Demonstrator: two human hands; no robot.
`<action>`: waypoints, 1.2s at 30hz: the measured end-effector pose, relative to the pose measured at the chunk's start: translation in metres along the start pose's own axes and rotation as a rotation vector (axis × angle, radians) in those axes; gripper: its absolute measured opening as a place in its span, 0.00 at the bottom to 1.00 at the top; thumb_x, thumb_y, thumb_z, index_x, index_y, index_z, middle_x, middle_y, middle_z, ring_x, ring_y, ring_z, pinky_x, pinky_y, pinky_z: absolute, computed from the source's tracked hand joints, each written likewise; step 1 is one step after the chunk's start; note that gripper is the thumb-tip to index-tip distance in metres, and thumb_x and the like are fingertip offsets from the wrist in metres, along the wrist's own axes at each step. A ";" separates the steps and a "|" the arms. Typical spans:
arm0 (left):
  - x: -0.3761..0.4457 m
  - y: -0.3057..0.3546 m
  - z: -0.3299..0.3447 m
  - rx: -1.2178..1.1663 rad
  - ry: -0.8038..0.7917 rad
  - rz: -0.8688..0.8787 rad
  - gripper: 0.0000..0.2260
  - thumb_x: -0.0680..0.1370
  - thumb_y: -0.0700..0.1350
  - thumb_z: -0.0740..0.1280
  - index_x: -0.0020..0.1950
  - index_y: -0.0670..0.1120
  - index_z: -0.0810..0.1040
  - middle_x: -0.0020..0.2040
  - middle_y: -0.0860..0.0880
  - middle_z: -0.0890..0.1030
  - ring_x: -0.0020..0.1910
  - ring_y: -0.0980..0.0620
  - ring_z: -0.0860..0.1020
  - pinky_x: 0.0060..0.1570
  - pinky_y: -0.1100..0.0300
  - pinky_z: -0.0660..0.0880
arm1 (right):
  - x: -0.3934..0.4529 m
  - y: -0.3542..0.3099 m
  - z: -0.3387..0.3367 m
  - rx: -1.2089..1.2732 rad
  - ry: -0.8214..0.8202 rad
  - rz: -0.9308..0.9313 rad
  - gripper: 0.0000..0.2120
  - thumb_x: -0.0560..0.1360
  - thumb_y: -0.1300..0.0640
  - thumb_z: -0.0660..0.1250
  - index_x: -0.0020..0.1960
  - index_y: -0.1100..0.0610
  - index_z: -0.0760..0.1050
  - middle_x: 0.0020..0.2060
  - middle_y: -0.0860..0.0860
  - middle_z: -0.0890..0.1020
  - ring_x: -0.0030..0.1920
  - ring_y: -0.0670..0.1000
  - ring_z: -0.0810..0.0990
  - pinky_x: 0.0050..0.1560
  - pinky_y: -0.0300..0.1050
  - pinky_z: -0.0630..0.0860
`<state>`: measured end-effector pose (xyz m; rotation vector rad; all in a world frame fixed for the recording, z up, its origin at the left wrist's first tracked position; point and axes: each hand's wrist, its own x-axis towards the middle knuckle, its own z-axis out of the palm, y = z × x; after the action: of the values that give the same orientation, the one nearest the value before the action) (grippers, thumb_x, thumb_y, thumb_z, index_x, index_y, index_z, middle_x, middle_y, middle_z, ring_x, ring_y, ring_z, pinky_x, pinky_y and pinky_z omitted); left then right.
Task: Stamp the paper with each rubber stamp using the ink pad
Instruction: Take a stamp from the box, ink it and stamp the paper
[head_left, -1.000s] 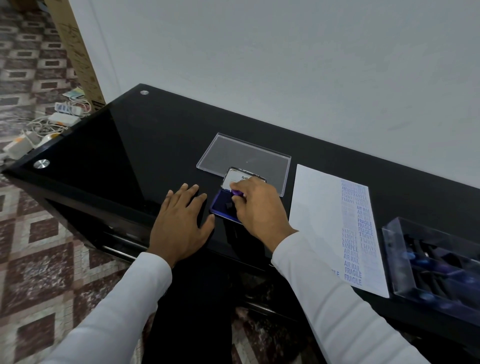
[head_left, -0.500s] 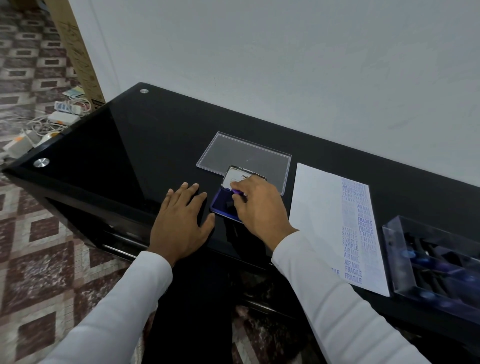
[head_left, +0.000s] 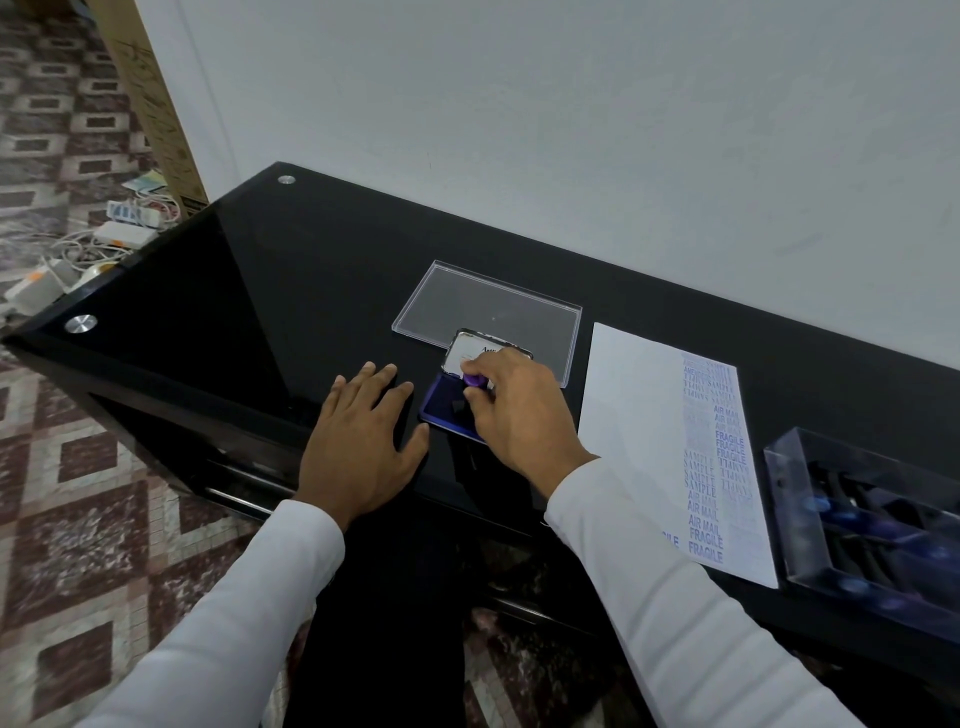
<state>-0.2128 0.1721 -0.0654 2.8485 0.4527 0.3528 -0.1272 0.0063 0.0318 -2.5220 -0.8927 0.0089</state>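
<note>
An open ink pad (head_left: 441, 402) with blue ink lies on the black table, its white-lined lid (head_left: 470, 351) tipped back. My right hand (head_left: 519, 410) pinches a purple-handled rubber stamp (head_left: 475, 381) and holds it down on the pad. My left hand (head_left: 363, 441) rests flat on the table just left of the pad, fingers spread. To the right lies the white paper (head_left: 639, 441), with blue prints such as SAMPLE, AIR MAIL and FRAGILE down its right side.
A clear plastic lid (head_left: 488, 306) lies behind the ink pad. A clear box (head_left: 872, 519) holding several dark stamps stands at the far right. The black glass table (head_left: 234, 291) ends at the left; cables and power strips (head_left: 104, 239) lie on the tiled floor.
My right hand has hardly moved and keeps the stamp on the ink pad. My left hand stays flat in place.
</note>
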 end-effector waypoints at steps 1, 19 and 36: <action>0.001 0.000 0.000 0.001 -0.007 -0.002 0.31 0.77 0.65 0.55 0.75 0.51 0.71 0.79 0.47 0.66 0.80 0.47 0.59 0.78 0.47 0.49 | 0.000 0.000 -0.001 0.007 -0.006 0.004 0.14 0.78 0.55 0.68 0.64 0.54 0.78 0.59 0.51 0.81 0.58 0.51 0.78 0.62 0.45 0.75; 0.000 -0.001 0.001 -0.008 0.010 0.011 0.30 0.78 0.64 0.54 0.75 0.50 0.72 0.78 0.47 0.67 0.80 0.47 0.59 0.78 0.47 0.50 | 0.014 -0.002 -0.006 -0.104 -0.199 0.006 0.16 0.83 0.54 0.61 0.69 0.56 0.74 0.64 0.55 0.78 0.64 0.53 0.76 0.66 0.45 0.70; 0.000 -0.002 0.003 0.015 -0.005 0.010 0.30 0.78 0.65 0.55 0.76 0.51 0.70 0.79 0.47 0.66 0.80 0.47 0.58 0.77 0.48 0.47 | 0.001 0.002 0.002 0.020 -0.003 -0.024 0.09 0.76 0.55 0.69 0.55 0.55 0.77 0.51 0.51 0.80 0.48 0.46 0.75 0.52 0.41 0.76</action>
<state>-0.2123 0.1736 -0.0682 2.8659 0.4425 0.3459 -0.1259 0.0061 0.0292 -2.4929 -0.9191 0.0140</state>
